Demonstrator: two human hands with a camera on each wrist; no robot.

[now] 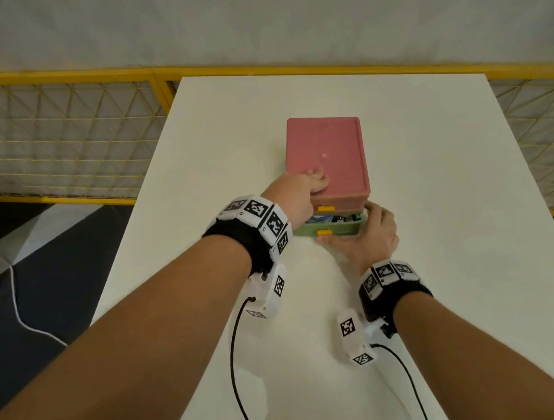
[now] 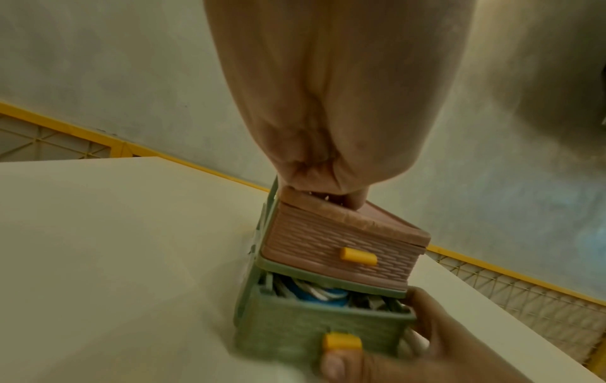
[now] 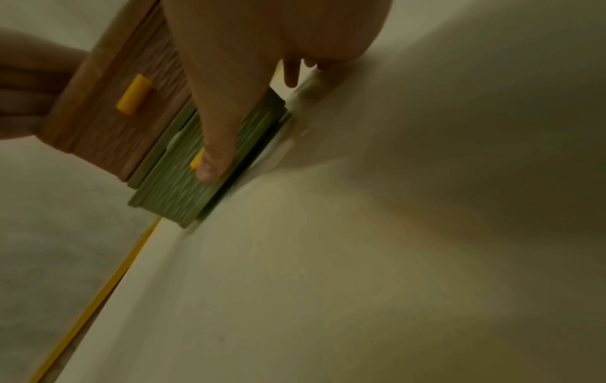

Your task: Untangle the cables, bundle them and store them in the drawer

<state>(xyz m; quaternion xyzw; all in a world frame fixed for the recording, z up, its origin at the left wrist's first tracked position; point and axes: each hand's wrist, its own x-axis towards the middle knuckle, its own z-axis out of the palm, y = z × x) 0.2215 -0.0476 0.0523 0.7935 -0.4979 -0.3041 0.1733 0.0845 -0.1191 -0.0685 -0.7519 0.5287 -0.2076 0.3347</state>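
A wide, flat, matte white surface (image 1: 419, 260) with square corners carries everything, backed by a pale wall and a yellow-framed wire-mesh fence (image 1: 52, 135). Near its middle stands a small boxy plastic drawer unit (image 1: 326, 155) with rounded corners, a smooth pink top and fronts moulded in a woven, basket-like texture. Its upper pink drawer (image 2: 341, 254) sits pushed in. The lower green drawer (image 2: 315, 329), at the base of the unit, stands partly out, and the cables (image 2: 315, 292), white and blue coils, lie packed inside it just under the pink drawer's lower edge. Each drawer front has a short, rounded yellow handle (image 2: 357, 255).

The left hand (image 1: 301, 191) rests on the near left corner of the pink top, fingers curled over the edge and pressing down on the lid. The right hand (image 1: 372, 235) is against the green drawer's front and right corner: the thumb (image 3: 216, 145) lies straight along the textured front, its tip beside the lower yellow handle (image 2: 342, 340), while the other fingers wrap round the drawer's right side. Both wrists wear black bands with white blocks printed in black-and-white square markers, trailing thin black cords.
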